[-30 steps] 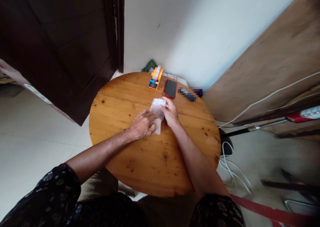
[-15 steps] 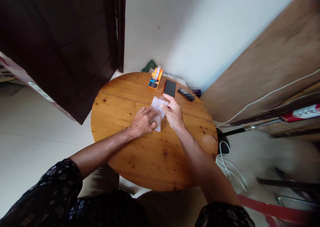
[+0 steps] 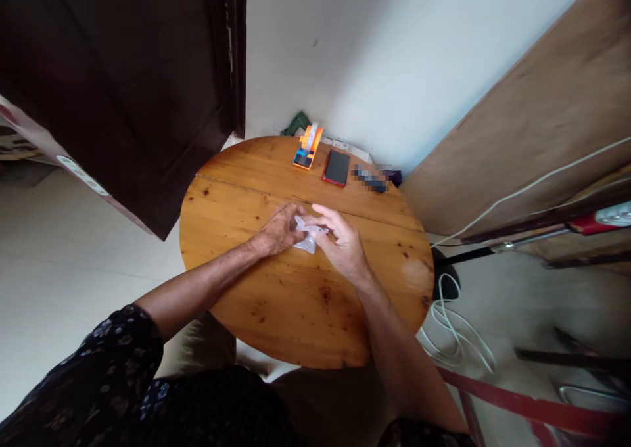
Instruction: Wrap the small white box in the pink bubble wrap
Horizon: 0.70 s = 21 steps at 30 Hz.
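Centrally, head view: wrap (image 3: 306,243), one, clear, crumpled, over mid table (image 3: 296,309); left hand (image 3: 283,229), fingers gripping the wrap's left edge; right hand (image 3: 342,244), thumb and finger pinching its right edge, one finger extended; beyond, dispenser (image 3: 309,146), orange, near the far rim; phone (image 3: 337,168), red-edged, just right of the dispenser

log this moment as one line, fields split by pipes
left hand: holding clear plastic | right hand: holding same piece | round table: orange tape dispenser, red-edged device beyond hands
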Motion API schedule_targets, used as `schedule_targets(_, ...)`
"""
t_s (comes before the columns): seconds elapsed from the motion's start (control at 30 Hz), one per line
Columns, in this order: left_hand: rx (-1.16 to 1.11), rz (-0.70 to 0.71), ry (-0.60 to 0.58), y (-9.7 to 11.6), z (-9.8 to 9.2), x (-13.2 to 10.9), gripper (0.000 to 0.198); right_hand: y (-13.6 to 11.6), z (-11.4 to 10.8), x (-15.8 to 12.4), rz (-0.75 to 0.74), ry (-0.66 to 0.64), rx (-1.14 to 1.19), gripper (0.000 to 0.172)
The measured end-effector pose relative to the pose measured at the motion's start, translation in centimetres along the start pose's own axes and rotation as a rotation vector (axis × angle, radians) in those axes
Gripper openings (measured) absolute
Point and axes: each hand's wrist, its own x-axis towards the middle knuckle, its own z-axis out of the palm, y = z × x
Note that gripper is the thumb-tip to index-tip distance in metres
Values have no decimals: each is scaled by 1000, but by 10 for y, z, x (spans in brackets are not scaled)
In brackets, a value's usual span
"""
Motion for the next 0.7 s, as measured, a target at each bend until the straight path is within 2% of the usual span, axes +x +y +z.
schedule_targets(0.17,-113,87,-22,-4,2,0,20,-3,-5,-3,-116,-73,-229,55)
schedule_targets(0.33,-133,123,-78,-7,-2,-1,17,-1,-6,-5,-142,-142,-394,65)
schedule_targets(0.5,-29,169,-213,4,-17,-8,31,-2,-8,-7,-145,-174,-460,69)
schedule_targets(0.6,107,243,-230,8,-20,-12,41,-4,-10,-7,-159,-198,-467,69)
schedule_targets(0.7,159,310,-210,1,-15,-11,41,-4,-11,-6,-164,-218,-466,69)
